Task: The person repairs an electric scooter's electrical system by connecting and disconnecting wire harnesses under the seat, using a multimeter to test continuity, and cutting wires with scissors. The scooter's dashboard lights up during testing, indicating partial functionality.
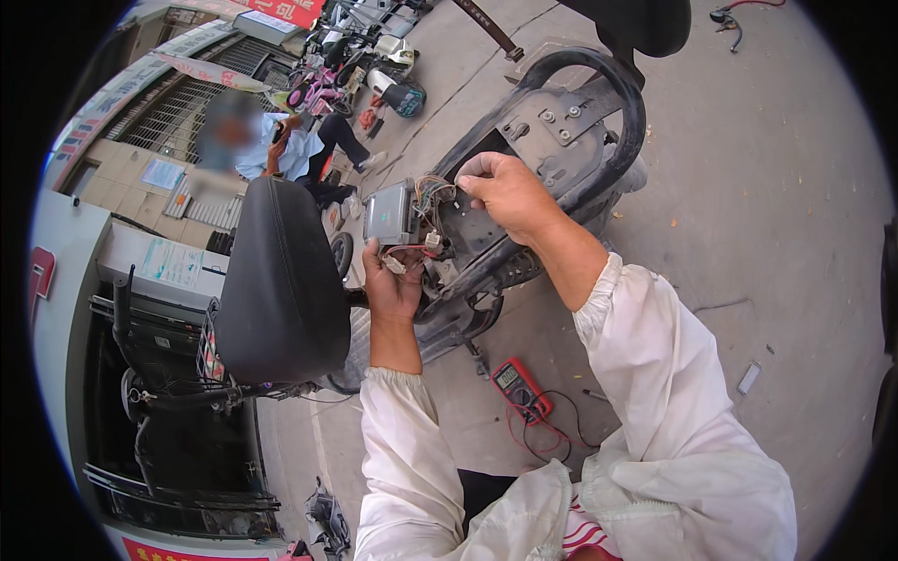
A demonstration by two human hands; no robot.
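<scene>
Left hand: the left hand (398,292) supports the grey box (388,213) from below, its thumb against the near edge; the grip is firm around that lower end.
Right hand: the right hand (512,196) has thumb and forefinger drawn to a narrow gap at the wires (433,194); cannot tell whether one is pinched between them.
Grey box: held in the air by the far left edge of the scooter frame (629,103), wires bunched along its right side.
Plugs: a white plug (433,240) hangs among the wires, and a second plug (395,265) sits just above the left palm.
Seat: the black seat (285,280) stands left of the left hand, beyond the frame's left end.
Meter: the red meter (522,388) lies on the ground (804,234) off the frame's near edge, with red and black leads (561,439) looped beside it.
Bystander: a person (290,150) in a light blue shirt sits beyond the frame's far left edge.
</scene>
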